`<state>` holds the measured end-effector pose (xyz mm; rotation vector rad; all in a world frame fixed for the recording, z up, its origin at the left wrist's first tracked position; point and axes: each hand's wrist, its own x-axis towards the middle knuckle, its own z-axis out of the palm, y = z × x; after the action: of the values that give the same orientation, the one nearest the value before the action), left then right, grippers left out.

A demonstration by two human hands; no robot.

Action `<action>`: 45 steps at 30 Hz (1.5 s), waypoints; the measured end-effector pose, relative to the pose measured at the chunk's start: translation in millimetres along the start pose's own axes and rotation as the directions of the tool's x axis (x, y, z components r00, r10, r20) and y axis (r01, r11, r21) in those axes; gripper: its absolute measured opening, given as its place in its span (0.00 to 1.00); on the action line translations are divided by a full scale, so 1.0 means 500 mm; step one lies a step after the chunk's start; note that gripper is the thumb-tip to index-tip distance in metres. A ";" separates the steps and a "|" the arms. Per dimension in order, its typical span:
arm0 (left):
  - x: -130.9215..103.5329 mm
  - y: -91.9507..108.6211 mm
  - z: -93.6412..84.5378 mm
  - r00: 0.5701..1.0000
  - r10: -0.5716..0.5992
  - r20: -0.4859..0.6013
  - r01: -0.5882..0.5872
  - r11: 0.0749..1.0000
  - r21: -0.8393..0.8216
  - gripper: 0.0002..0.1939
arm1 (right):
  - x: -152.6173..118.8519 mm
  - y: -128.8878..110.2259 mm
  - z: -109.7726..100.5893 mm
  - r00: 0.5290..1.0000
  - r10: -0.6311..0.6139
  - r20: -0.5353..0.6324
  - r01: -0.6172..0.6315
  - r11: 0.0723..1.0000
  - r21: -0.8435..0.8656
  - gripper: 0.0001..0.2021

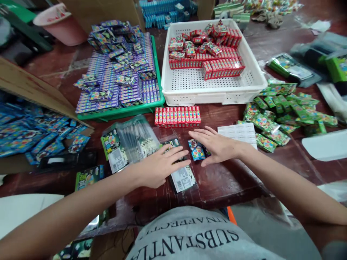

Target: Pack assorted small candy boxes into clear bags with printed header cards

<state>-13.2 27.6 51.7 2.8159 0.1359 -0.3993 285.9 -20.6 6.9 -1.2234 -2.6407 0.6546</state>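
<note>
My left hand [162, 164] lies flat with fingers stretched over a printed plastic pouch [183, 179] with a white label and barcode. My right hand [214, 144] spreads its fingers beside a small blue printed box [196, 150]; the fingertips reach its upper edge. Another dark box is partly hidden under that palm. To the left is a stack of clear printed pouches [135, 141], overlapping one another. Beyond both hands stands a row of small red boxes [177, 116]. A white sheet [238, 133] lies just past my right wrist.
A green tray [159, 86] holds purple boxes at the back left, and a white perforated basket [214, 98] holds red ones. Green boxes [287, 112] are heaped at the right. Blue boxes [46, 133] lie by a cardboard wall [35, 86] at the left. A pink bucket [61, 27] stands behind.
</note>
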 end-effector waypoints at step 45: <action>-0.061 0.085 0.134 0.765 -0.586 -0.268 0.438 0.778 -0.451 0.44 | -0.049 -0.092 0.080 0.997 -0.005 -0.079 0.015 0.993 0.119 0.51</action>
<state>-54.1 -34.4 10.3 2.3992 0.9997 0.1000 257.8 -78.3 -7.0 -1.1772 -2.5036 0.7356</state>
